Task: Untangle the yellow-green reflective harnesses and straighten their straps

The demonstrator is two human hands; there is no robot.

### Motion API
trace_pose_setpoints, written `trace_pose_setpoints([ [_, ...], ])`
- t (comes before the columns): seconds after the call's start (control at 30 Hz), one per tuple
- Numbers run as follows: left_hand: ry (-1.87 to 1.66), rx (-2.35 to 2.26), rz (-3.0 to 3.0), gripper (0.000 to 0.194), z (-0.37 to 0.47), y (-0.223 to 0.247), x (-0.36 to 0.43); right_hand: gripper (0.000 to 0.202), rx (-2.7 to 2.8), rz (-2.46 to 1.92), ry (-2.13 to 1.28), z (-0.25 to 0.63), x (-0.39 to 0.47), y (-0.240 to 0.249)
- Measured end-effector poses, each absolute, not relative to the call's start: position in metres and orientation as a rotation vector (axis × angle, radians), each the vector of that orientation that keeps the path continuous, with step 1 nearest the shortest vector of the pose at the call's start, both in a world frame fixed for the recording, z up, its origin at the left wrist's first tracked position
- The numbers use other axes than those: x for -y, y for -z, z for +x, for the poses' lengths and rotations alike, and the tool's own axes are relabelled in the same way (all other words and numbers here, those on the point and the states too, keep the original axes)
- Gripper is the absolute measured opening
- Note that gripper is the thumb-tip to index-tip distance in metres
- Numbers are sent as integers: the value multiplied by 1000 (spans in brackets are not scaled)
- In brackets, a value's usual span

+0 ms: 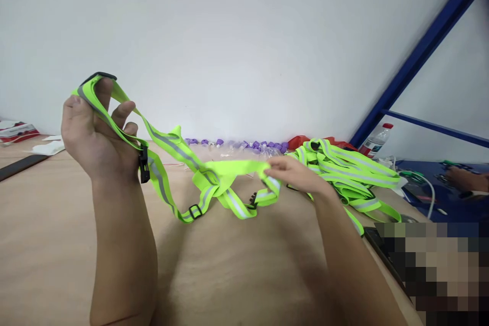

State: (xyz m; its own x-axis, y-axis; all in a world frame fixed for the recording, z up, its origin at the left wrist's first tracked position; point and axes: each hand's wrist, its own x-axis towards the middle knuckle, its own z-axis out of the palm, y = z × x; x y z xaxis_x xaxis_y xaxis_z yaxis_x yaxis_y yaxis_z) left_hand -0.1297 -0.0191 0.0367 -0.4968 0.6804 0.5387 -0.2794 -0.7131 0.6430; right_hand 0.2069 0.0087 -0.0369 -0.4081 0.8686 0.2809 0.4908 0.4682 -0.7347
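A neon-green strap harness (183, 152) with grey reflective stripes is stretched between my hands above the wooden table. My left hand (105, 130), raised on the left, holds a loop of it, with the strap between thumb and fingers and a black slider at the fingertips. A black buckle (144, 164) hangs beside the left wrist. My right hand (292, 172) pinches the other side of the harness. Between them the straps cross at a green joining patch, and a black adjuster (195, 212) hangs low. Behind my right hand lies a pile of similar green straps (344, 168).
Purple pieces (267, 146) and clear plastic lie along the wall. A bottle with a red cap (378, 140) stands behind the pile. At right, another person's hand (468, 182) is over a blue surface. Packets (19, 132) and a dark strip (23, 166) lie left.
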Motion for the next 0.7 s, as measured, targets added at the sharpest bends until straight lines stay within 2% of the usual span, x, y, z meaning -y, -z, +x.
trace_pose_setpoints([
  [0.1, -2168, -652, 1037, 28, -127, -37, 16, 25, 1672, -1040, -589, 230, -13, 27],
  [0.2, -2105, -653, 1026, 29, -121, -37, 13, 19, 1176, -912, -226, 243, -12, 19],
  [0.37, -2020, -585, 993, 33, -115, -38, 12, 5, 1039, -882, 425, 248, 2, 7],
  [0.53, -2056, -544, 931, 40, -114, -40, 12, 8, 1117, -803, 389, 245, 9, 6],
  [0.7, -2128, -528, 1003, 43, -111, -40, 13, 13, 1181, -978, 382, 251, 8, 14],
])
